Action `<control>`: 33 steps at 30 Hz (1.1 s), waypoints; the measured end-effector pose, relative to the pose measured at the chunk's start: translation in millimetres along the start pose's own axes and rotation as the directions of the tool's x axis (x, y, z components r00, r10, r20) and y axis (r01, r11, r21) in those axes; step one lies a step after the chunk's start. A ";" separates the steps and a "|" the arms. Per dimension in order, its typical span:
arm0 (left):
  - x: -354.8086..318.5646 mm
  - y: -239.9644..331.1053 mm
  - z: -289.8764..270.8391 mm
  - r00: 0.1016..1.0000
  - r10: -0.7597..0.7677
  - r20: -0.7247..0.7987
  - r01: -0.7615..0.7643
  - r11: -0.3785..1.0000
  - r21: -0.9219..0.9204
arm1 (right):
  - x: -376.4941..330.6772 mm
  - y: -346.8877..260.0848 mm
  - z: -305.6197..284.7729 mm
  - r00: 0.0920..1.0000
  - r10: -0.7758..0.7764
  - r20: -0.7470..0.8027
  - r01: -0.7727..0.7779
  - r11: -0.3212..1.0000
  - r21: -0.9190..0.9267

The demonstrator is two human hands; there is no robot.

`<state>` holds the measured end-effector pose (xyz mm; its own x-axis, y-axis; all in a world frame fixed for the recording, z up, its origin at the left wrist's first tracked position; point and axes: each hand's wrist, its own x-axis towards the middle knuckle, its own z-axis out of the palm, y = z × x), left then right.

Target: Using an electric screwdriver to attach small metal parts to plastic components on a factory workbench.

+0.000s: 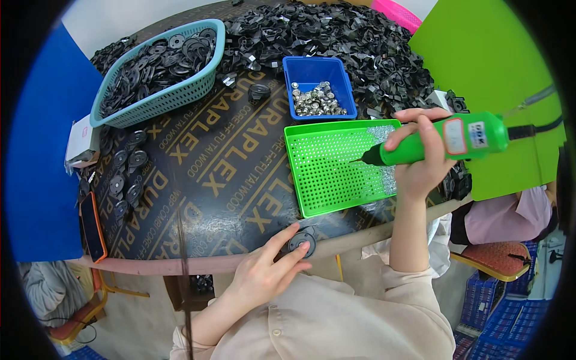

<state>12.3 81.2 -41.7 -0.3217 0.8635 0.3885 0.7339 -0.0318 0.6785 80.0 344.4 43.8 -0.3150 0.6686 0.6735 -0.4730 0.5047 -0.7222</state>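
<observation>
My left hand (258, 276) is at the table's near edge, its fingers gripping a round black plastic disc (295, 245) with small holes. In my right hand (423, 159) is a green electric screwdriver (489, 135), held nearly level with its bit pointing left. The bit hangs over a green perforated tray (292, 157), where small silvery screws (387, 177) are gathered along the right side. Directly behind the tray stands a blue bin (300, 69) with several round metal pieces (318, 101) in it.
A light-blue basket (207, 78) of black discs stands at the back left. Black parts (336, 30) are heaped across the back. More assembled discs (120, 174) and an orange-edged phone (93, 227) lie left. Blue (48, 144) and green (498, 66) panels flank the table.
</observation>
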 end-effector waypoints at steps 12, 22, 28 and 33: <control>0.3 -4.0 8.5 0.987 0.123 -0.103 -0.114 0.989 0.089 | -71.2 -87.5 -5.7 0.911 0.037 0.412 -0.201 0.910 0.363; -1.2 -3.3 9.7 0.988 0.113 -0.104 -0.103 0.990 0.096 | -80.8 -90.2 9.4 0.887 0.188 0.422 -0.272 0.951 0.149; 0.1 -2.7 11.9 0.981 0.147 -0.130 -0.131 0.983 0.128 | -76.0 -78.4 12.4 0.818 0.047 0.573 -0.207 0.954 0.216; 0.8 -4.7 10.7 0.981 0.170 -0.096 -0.153 0.975 0.164 | -58.6 -86.6 10.7 0.758 0.018 0.653 -0.153 0.976 0.152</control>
<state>15.0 87.4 -51.3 -0.2482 0.7933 0.5559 0.8627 -0.0800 0.4994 130.6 255.7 68.5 -0.7839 0.1590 0.6002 -0.5384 0.3074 -0.7846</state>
